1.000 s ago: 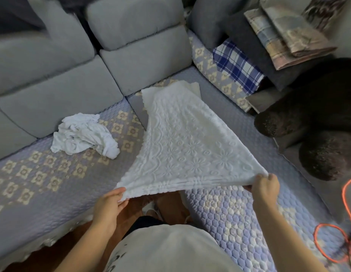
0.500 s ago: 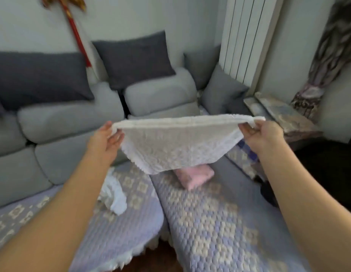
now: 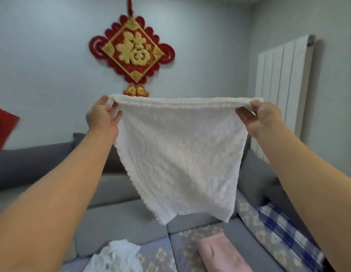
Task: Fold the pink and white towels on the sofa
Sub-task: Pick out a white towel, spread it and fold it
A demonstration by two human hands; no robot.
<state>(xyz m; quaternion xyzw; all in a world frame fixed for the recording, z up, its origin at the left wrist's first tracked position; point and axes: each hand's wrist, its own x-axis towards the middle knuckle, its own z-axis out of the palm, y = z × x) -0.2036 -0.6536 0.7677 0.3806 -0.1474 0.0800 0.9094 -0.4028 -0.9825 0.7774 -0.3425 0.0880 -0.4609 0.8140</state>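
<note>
A white embossed towel (image 3: 178, 154) hangs in the air in front of me, stretched wide along its top edge. My left hand (image 3: 103, 116) pinches its top left corner and my right hand (image 3: 259, 118) pinches its top right corner. The towel's lower edge dangles above the sofa. Below it, a pink towel (image 3: 221, 254) lies on the patterned seat cover. A crumpled white cloth (image 3: 115, 258) sits on the seat at the lower left.
The grey sofa (image 3: 119, 222) has grey cushions along its back. A blue checked cloth (image 3: 284, 232) lies on the seat at the right. A white radiator (image 3: 280, 91) stands on the right wall. A red and gold ornament (image 3: 131, 50) hangs on the wall.
Both hands have lifted the white towel from the sofa seat up to chest height. My view has tilted up from the seat to the wall, and the pink towel underneath has come into sight.
</note>
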